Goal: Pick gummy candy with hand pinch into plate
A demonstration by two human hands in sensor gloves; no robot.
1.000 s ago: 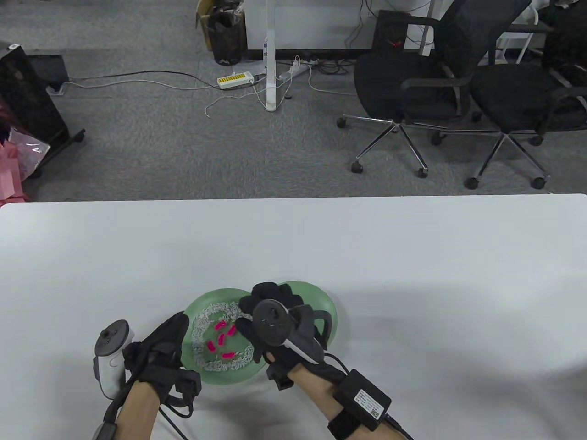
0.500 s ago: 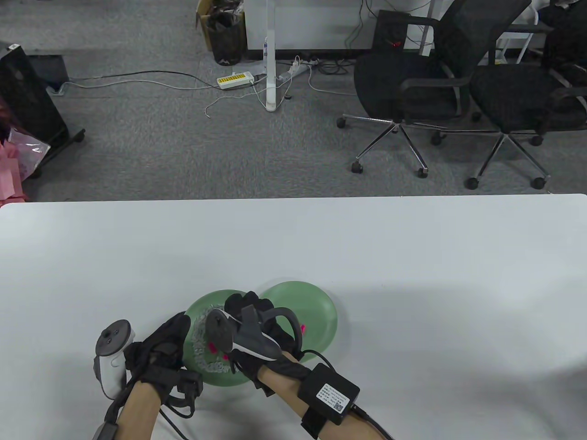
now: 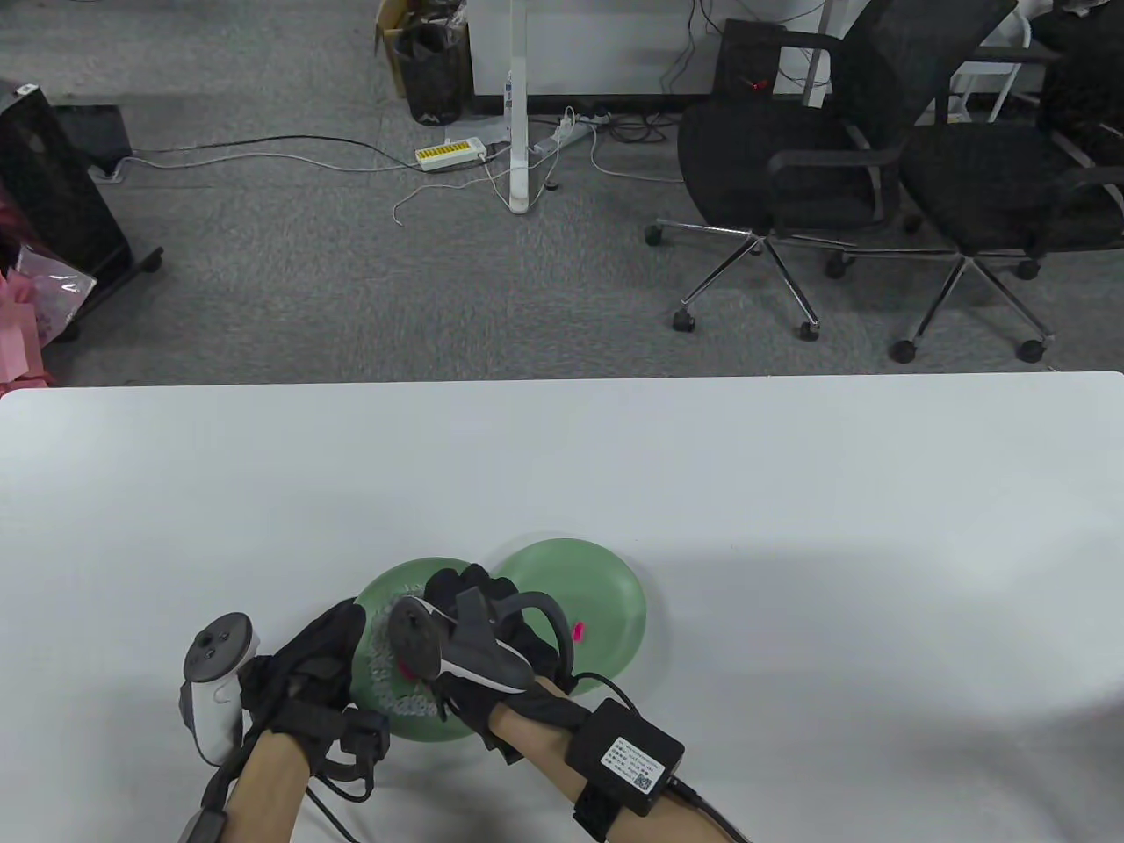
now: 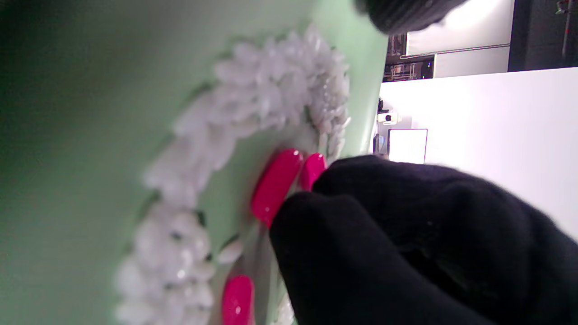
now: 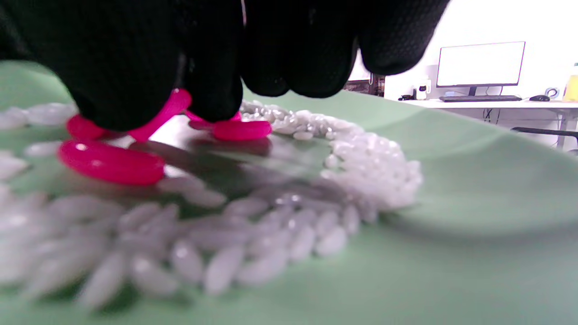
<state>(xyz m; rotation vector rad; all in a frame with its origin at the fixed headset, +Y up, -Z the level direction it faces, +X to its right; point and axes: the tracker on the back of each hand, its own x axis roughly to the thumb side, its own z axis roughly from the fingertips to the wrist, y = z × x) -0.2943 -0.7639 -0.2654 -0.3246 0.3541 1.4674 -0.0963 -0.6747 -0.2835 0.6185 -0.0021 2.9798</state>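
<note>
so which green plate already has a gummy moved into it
The right plate: one pink gummy lies there alone, with no white grain ring like the left plate.

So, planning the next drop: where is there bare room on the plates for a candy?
The right plate is nearly all bare green; one pink candy lies near its left side. The left plate is crowded: a ring of white grains, pink candies inside, the right hand over them.

Two green plates sit side by side on the white table (image 3: 790, 527). The right hand (image 3: 492, 650) reaches over the left plate (image 3: 386, 588), covering most of its white beads (image 3: 379, 654). One pink candy (image 3: 577, 630) lies in the right plate (image 3: 597, 588). The left hand (image 3: 307, 676) rests at the left plate's near-left rim.
</note>
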